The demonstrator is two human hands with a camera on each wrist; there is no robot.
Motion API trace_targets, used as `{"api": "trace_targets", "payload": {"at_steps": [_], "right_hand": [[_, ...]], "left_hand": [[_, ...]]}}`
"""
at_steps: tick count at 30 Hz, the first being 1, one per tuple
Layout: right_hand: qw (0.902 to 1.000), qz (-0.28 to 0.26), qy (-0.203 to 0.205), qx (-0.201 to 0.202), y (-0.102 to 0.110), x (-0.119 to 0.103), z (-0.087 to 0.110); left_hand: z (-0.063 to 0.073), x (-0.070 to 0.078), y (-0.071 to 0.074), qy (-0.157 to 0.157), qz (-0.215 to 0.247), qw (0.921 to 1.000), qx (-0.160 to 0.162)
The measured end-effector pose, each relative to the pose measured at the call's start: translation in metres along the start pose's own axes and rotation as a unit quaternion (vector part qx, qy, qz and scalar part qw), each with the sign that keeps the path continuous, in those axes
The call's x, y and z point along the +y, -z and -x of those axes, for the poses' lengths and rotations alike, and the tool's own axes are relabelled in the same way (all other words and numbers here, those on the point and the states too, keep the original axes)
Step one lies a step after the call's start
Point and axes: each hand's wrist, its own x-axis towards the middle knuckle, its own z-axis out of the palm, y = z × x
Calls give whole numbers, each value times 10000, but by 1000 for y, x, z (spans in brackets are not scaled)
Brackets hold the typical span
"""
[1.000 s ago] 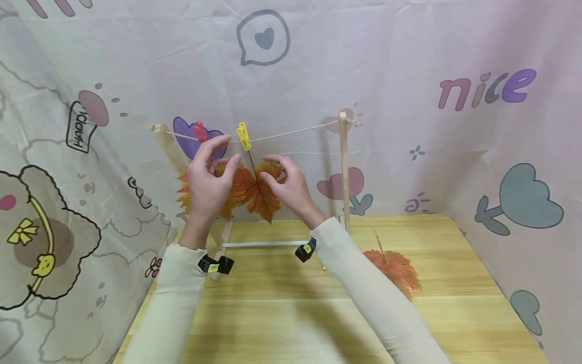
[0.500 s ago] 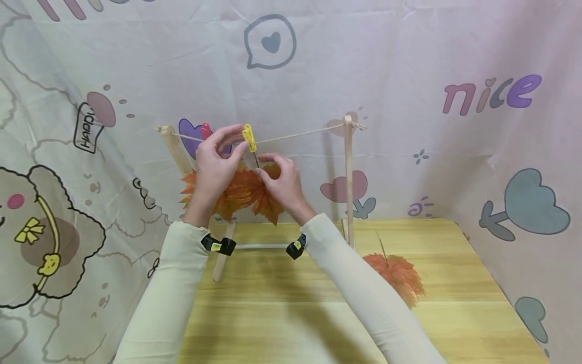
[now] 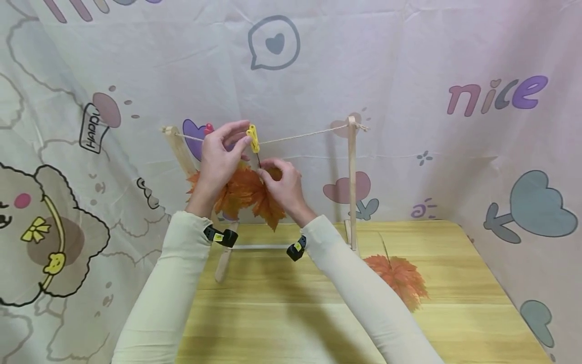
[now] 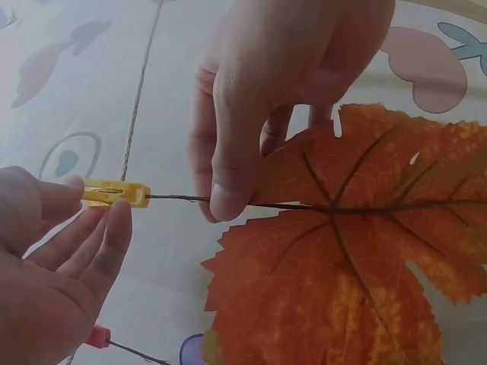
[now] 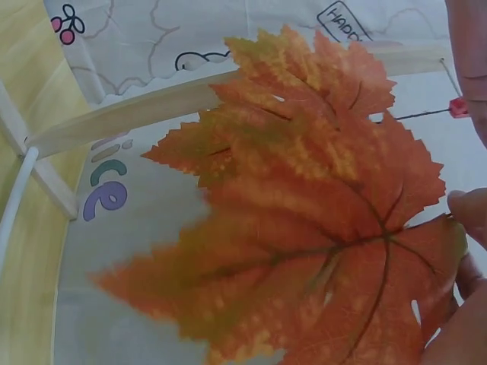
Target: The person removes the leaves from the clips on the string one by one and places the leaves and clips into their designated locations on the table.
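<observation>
Between the hands, near-vertical stem (image 4: 173, 198): left hand (image 3: 220, 161), higher, pinches yellow clip (image 3: 253, 139) at its top; right hand (image 3: 285, 188) pinches stem below clip, orange leaf (image 3: 270, 212) hanging beneath right fingertips.

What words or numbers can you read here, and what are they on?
"nice": big letters on the cloth.
"HAPP": on a printed sign on the cloth, last letter unclear.
"ice": on the cloth in the right wrist view, first letter unclear.
Top-left letters: cut off, unreadable.
Yellow tags on the wrist cameras: too small.
</observation>
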Motion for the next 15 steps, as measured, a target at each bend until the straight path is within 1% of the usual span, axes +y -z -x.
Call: {"api": "trace_targets", "payload": {"at_steps": [3,6,9,15], "right_hand": [[10000,18,59,28,1,1,0],[9999,-88,54,65,3,1,0],[9996,-233,34,124,4,1,0],[9994,-307,21,171,5,1,2]], "left_hand": [[-1,0,0,-10,-14,10000,-60],[-1,1,1,10,-49,10000,-84],[-1,2,2,37,-26,10000,-65],[-1,1,4,28,80,10000,16]]}}
